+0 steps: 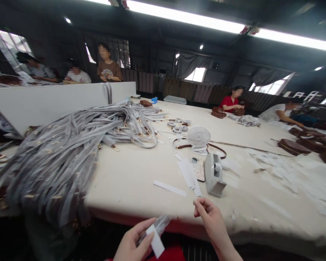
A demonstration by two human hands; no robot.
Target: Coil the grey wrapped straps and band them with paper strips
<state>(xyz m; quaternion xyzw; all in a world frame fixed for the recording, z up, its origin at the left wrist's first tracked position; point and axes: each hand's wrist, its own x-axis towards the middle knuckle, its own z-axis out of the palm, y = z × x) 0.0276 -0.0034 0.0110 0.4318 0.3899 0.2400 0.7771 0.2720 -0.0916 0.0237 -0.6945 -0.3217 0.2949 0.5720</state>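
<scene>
Pinching a small white paper strip (157, 243) against a clear crinkled wrapper (160, 223), the left hand (133, 243) sat lowest in view, at about six o'clock, thumb and fingers closed on both. The strip's long axis ran from ten o'clock down to four o'clock, its free end hanging toward the person. The right hand (212, 217) hovered just beside it at two o'clock from the strip, fingertips drawn together as if on something tiny; whether anything was between them could not be told. The left hand was the nearer, already touching the strip.

Beyond, on the cream table (130, 181), lay loose white strips (188, 175), a grey tape dispenser (214, 175) and a phone (199, 169) at twelve o'clock. Farther on stood a small white fan (198, 137), with a heap of grey wrapped straps (70, 145) at ten o'clock and brown bags (293, 146) at two o'clock. Other people sat at the far edge. No readable writing or brand showed anywhere.
</scene>
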